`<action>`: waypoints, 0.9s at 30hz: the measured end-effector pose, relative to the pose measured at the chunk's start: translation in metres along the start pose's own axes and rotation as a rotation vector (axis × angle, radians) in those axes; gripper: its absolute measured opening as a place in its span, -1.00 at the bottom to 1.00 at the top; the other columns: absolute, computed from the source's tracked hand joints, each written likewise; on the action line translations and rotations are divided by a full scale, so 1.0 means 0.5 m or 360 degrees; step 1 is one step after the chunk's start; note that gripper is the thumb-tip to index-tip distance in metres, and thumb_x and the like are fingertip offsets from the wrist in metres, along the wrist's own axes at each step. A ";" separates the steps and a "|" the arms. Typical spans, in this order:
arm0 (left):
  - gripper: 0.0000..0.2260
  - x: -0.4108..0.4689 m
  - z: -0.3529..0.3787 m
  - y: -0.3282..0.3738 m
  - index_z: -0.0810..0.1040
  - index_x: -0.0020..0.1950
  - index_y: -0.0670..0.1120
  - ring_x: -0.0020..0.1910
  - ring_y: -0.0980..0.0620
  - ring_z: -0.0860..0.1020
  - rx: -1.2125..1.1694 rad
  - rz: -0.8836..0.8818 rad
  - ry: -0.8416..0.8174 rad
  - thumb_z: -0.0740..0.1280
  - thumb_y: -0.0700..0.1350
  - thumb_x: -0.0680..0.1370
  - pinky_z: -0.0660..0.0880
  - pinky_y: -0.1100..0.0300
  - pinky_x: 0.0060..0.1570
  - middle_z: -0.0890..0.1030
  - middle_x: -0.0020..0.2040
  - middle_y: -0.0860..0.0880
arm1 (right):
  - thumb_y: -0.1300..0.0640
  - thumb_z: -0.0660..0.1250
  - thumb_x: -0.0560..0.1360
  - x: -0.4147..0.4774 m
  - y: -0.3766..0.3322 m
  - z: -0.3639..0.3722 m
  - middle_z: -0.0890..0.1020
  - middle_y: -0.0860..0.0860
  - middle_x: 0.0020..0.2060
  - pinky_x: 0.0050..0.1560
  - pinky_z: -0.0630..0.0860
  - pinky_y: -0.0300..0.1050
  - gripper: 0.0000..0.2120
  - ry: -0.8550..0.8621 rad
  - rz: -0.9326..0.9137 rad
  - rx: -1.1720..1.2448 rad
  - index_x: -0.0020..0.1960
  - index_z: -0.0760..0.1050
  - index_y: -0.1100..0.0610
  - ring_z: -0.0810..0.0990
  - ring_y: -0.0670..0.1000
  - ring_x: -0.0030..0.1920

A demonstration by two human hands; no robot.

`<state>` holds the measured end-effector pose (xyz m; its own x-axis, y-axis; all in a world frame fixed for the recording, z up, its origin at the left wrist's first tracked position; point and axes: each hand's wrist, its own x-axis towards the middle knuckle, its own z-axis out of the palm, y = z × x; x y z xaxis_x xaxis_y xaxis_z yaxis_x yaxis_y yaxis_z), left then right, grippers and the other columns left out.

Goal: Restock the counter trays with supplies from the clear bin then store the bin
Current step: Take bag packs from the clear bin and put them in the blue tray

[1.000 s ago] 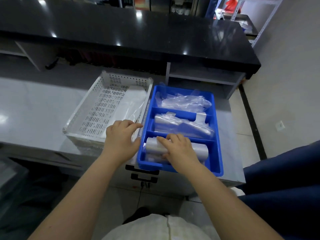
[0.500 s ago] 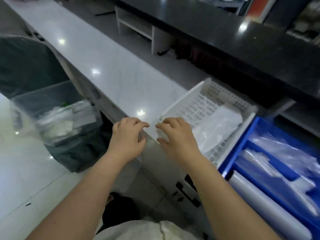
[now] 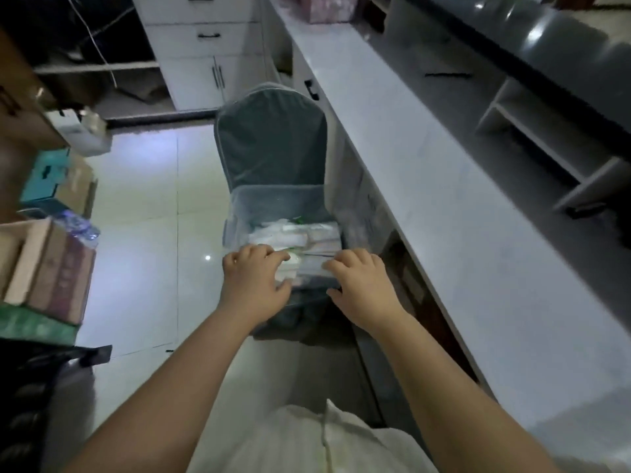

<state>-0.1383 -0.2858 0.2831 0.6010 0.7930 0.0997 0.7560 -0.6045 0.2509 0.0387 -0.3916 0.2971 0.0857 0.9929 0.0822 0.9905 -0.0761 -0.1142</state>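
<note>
The clear bin (image 3: pixel 273 203) stands on the seat of a grey-covered chair (image 3: pixel 271 138) beside the white counter (image 3: pixel 426 186). White wrapped supply packets (image 3: pixel 300 233) lie inside it. My left hand (image 3: pixel 254 279) and my right hand (image 3: pixel 363 285) hover side by side over the bin's near rim. Fingers are spread and slightly curled above the nearest packets, thumbs toward the front wall. Neither hand has closed around anything. The counter trays are out of view.
White drawers and cabinets (image 3: pixel 205 46) stand at the back. Stacked boxes (image 3: pixel 51 268) and a water bottle (image 3: pixel 80 225) sit at the left. A dark raised countertop (image 3: pixel 546 52) with open shelves (image 3: pixel 546 148) runs along the right. Glossy tiled floor (image 3: pixel 143 199) lies left of the chair.
The view has swung left from the white and blue trays to the chair. Both hands have left the tray rims and now reach over the clear bin.
</note>
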 end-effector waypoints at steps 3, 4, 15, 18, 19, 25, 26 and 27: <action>-0.57 0.048 0.037 -0.066 0.52 0.24 0.10 0.16 -0.08 0.41 0.0032 -0.0134 -0.0085 0.32 0.09 0.38 0.28 -0.02 0.12 0.53 0.17 0.01 | 0.02 0.31 0.47 0.089 -0.003 0.052 0.47 0.00 0.23 0.25 0.25 0.02 -0.60 -0.0167 -0.0113 0.0016 0.30 0.41 0.01 0.36 0.11 0.25; -0.57 0.065 0.051 -0.084 0.51 0.25 0.10 0.16 -0.08 0.40 0.0047 -0.0162 -0.0113 0.32 0.10 0.38 0.28 -0.02 0.12 0.53 0.18 0.01 | 0.04 0.29 0.48 0.117 0.001 0.068 0.46 0.01 0.23 0.27 0.25 0.03 -0.60 -0.0211 -0.0133 0.0029 0.31 0.41 0.02 0.36 0.12 0.26; -0.50 0.350 0.240 -0.159 0.40 0.35 0.08 0.27 -0.09 0.31 -0.0037 -0.0518 -0.0484 0.31 0.10 0.42 0.26 -0.02 0.17 0.42 0.30 -0.02 | 0.05 0.32 0.46 0.466 0.168 0.284 0.43 0.03 0.29 0.27 0.23 0.06 -0.52 -0.0788 -0.0077 0.0174 0.36 0.35 0.00 0.33 0.14 0.30; -0.46 0.406 0.290 -0.169 0.36 0.38 0.08 0.31 -0.10 0.27 -0.0050 -0.0520 -0.0542 0.33 0.09 0.41 0.23 -0.01 0.19 0.38 0.34 -0.04 | 0.05 0.32 0.45 0.531 0.199 0.345 0.39 0.05 0.34 0.31 0.22 0.10 -0.48 -0.0945 -0.0010 0.0227 0.39 0.31 -0.02 0.30 0.16 0.33; -0.45 0.428 0.314 -0.179 0.36 0.39 0.08 0.32 -0.10 0.25 -0.0032 -0.0513 -0.0556 0.34 0.08 0.40 0.21 -0.02 0.21 0.37 0.35 -0.05 | 0.07 0.32 0.45 0.556 0.211 0.370 0.38 0.06 0.34 0.31 0.22 0.10 -0.48 -0.0980 0.0003 0.0252 0.39 0.31 -0.01 0.30 0.16 0.33; -0.39 0.546 0.498 -0.256 0.29 0.43 0.03 0.35 -0.13 0.23 -0.0042 -0.0534 -0.0869 0.37 -0.10 0.40 0.17 -0.01 0.25 0.35 0.37 -0.09 | 0.15 0.27 0.48 0.685 0.305 0.540 0.40 0.13 0.31 0.26 0.32 0.14 -0.55 -0.1113 0.0173 0.0353 0.36 0.33 0.08 0.32 0.20 0.29; -0.38 0.564 0.529 -0.271 0.28 0.44 0.03 0.35 -0.14 0.23 -0.0024 -0.0519 -0.0916 0.37 -0.12 0.40 0.20 -0.01 0.24 0.35 0.37 -0.10 | 0.17 0.27 0.47 0.699 0.319 0.570 0.43 0.13 0.28 0.23 0.34 0.12 -0.57 -0.1097 0.0200 0.0345 0.34 0.35 0.07 0.35 0.20 0.26; -0.38 0.583 0.561 -0.285 0.27 0.45 0.02 0.36 -0.15 0.23 0.0006 -0.0494 -0.0955 0.36 -0.12 0.41 0.22 -0.03 0.24 0.35 0.38 -0.10 | 0.18 0.28 0.47 0.713 0.333 0.602 0.45 0.12 0.24 0.20 0.37 0.10 -0.60 -0.1076 0.0233 0.0331 0.31 0.37 0.06 0.38 0.20 0.22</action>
<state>0.0018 0.0103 0.0063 0.3949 0.7512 -0.5289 0.9171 -0.3566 0.1784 0.2018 -0.0228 0.0095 0.0645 0.8184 -0.5711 0.9273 -0.2606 -0.2687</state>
